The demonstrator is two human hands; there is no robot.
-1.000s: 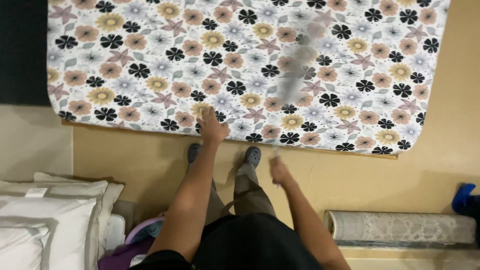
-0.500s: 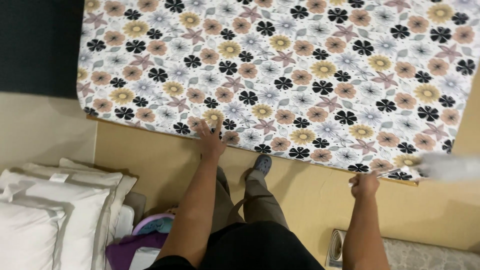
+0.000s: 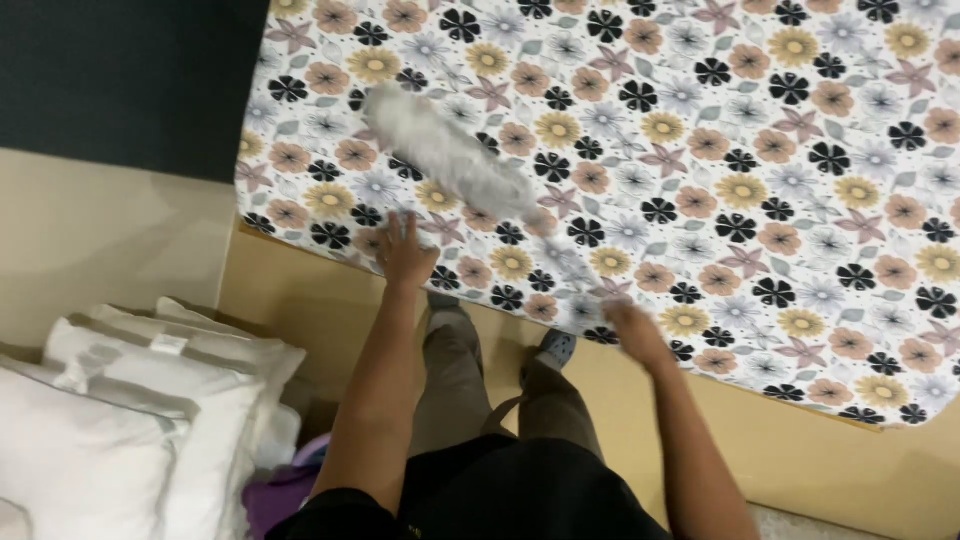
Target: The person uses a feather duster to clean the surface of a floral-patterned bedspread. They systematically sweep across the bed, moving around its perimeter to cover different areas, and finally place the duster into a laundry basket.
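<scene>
I see no packages, signs or screens anywhere in front of me. The only label-like thing is a small pale sewn-in tag (image 3: 168,344) at the lower left of the frame, lying on the upper edge of one of the white pillows (image 3: 150,420) stacked there. It is a short rectangle, off-white to grey, too small for me to make out more.

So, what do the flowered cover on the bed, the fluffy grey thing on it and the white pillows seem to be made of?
The flowered cover looks like thin matte printed fabric, probably cotton or a blend: it lies flat and dull. The fluffy grey thing seems soft fibre, perhaps a microfibre duster, but it is blurred. The white pillows look like smooth woven cloth, with a slightly shinier band.
</scene>
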